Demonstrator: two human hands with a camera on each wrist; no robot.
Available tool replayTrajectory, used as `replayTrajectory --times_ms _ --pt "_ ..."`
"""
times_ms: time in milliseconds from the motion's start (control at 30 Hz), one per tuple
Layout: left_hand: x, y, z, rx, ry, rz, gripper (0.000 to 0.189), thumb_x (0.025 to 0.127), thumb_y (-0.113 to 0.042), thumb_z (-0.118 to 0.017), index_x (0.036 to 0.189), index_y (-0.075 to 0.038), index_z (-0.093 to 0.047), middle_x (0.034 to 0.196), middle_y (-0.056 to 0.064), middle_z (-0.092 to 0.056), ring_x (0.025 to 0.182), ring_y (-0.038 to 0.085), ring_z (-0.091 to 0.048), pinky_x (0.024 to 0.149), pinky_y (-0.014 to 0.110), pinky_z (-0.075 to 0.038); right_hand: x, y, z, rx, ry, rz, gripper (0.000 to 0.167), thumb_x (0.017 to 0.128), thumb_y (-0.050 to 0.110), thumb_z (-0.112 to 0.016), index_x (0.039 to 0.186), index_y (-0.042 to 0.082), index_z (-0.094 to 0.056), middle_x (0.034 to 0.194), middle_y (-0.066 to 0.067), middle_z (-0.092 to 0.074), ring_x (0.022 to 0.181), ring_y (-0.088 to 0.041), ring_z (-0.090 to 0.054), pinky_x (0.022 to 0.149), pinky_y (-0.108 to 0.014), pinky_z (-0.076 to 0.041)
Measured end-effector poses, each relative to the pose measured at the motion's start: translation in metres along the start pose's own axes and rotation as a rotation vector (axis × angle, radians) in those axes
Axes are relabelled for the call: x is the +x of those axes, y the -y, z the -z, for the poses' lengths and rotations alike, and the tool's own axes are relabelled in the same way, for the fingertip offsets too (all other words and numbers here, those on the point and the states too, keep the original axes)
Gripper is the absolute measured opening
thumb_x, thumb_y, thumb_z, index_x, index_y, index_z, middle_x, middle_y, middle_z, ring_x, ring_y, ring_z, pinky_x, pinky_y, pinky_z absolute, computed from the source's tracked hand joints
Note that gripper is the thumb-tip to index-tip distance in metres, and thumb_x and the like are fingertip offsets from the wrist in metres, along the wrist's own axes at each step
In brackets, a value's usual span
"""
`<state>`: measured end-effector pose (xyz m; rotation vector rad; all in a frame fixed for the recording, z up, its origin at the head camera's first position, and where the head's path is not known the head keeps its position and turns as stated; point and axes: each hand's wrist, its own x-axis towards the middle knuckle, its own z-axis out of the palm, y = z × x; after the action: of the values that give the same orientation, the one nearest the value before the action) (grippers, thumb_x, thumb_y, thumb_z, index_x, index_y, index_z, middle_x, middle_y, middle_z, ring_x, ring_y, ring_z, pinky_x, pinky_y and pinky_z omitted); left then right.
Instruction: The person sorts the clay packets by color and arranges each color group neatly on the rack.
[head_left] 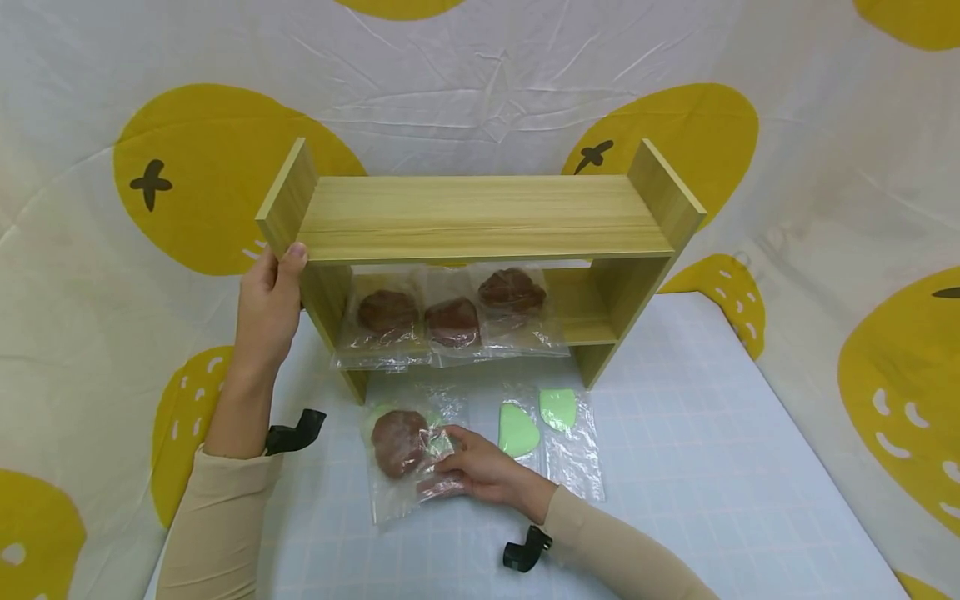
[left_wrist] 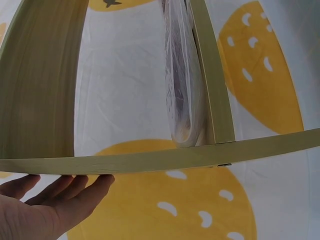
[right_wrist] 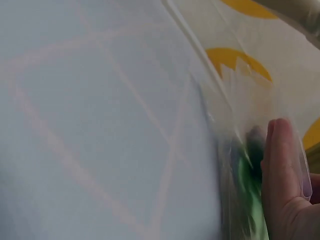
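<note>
A light wooden two-tier shelf stands on the table. My left hand holds its left side panel near the top, thumb at the front edge. In the left wrist view, that hand's fingertips touch the panel's outer face. My right hand pinches the right edge of a clear plastic bag with a brown round patty-like piece inside. Green shows behind that bag. In the right wrist view, the bag stands tilted beside the hand. Several bagged brown pieces lie on the lower shelf.
Right of my right hand lie clear bags with light green rounded pieces. A pale blue checked cloth covers the table. Behind hangs a white cloth with yellow patterns. Each wrist carries a black camera mount.
</note>
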<state>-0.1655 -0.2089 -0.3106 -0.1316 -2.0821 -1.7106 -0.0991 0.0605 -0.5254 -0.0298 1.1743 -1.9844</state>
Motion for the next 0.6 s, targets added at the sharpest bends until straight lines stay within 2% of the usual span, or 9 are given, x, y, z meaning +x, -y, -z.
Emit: replayTrajectory --times_ms 133,267,400,600 --pt "0.0 0.0 0.0 0.008 0.002 0.005 0.042 0.103 -0.038 -0.053 0.139 -0.016 -0.057 0.117 0.016 -0.058 0.097 0.027 -0.056 0.076 0.025 -0.05 -0.004 0.0 0.007 0.027 -0.021 0.002 0.078 0.091 -0.019 -0.047 0.158 0.002 -0.014 0.13 -0.028 -0.054 0.107 -0.051 -0.061 0.089 -0.055 -0.05" --pt "-0.001 -0.001 -0.001 0.008 0.005 0.004 0.042 0.103 -0.038 -0.053 0.139 -0.016 -0.057 0.118 0.018 -0.058 0.097 0.027 -0.057 0.076 0.025 -0.05 -0.011 0.002 0.017 0.019 -0.019 0.011 0.075 0.09 -0.02 -0.046 0.156 0.003 -0.021 0.133 -0.032 -0.052 0.106 -0.052 -0.061 0.089 -0.057 -0.049" --pt "0.0 0.0 0.0 0.005 0.002 0.0 0.041 0.103 -0.037 -0.053 0.138 -0.015 -0.058 0.116 0.02 -0.058 0.094 0.027 -0.057 0.072 0.024 -0.051 -0.02 0.004 0.029 0.019 -0.012 0.027 0.075 0.09 -0.021 -0.045 0.157 0.003 -0.02 0.14 -0.034 -0.045 0.105 -0.051 -0.062 0.091 -0.057 -0.048" --pt "0.0 0.001 0.0 -0.033 0.002 0.006 0.04 0.103 -0.036 -0.055 0.137 -0.015 -0.059 0.115 0.019 -0.058 0.094 0.028 -0.057 0.072 0.023 -0.052 -0.031 0.008 0.052 0.025 -0.02 0.052 0.074 0.089 -0.021 -0.045 0.156 0.002 -0.021 0.138 -0.029 -0.048 0.105 -0.046 -0.064 0.092 -0.06 -0.047"
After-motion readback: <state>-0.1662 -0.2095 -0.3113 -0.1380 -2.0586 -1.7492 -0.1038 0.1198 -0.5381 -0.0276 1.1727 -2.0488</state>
